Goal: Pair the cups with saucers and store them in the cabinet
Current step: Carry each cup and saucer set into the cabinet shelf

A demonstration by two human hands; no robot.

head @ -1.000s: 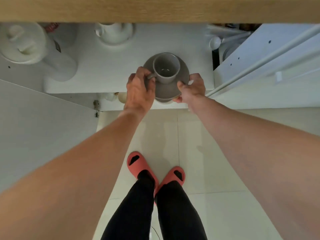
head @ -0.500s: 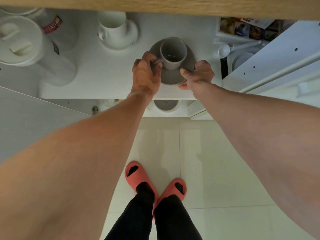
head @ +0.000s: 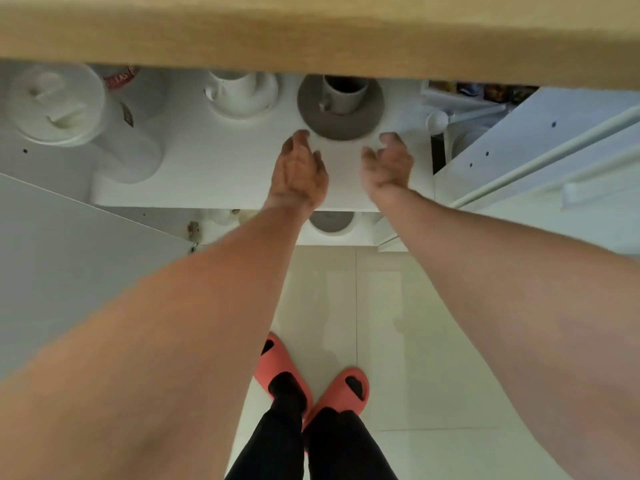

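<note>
A grey cup (head: 344,95) stands upright on a grey saucer (head: 341,124) on the white cabinet shelf (head: 214,174), partly under the wooden countertop edge. To its left a white cup (head: 235,90) sits on a white saucer (head: 242,109). My left hand (head: 299,171) hovers just in front of the grey saucer, fingers apart and holding nothing. My right hand (head: 389,162) is beside it, also spread and apart from the saucer.
A white lidded jug (head: 69,112) stands at the shelf's left. The wooden countertop (head: 311,32) overhangs the shelf. Open cabinet doors flank it, left (head: 69,254) and right (head: 540,157). A grey dish (head: 330,221) shows on the lower shelf. Below are tiled floor and orange slippers (head: 277,368).
Both hands carried the grey cup and saucer deeper onto the shelf beside the white pair, let go and drew back toward me.
</note>
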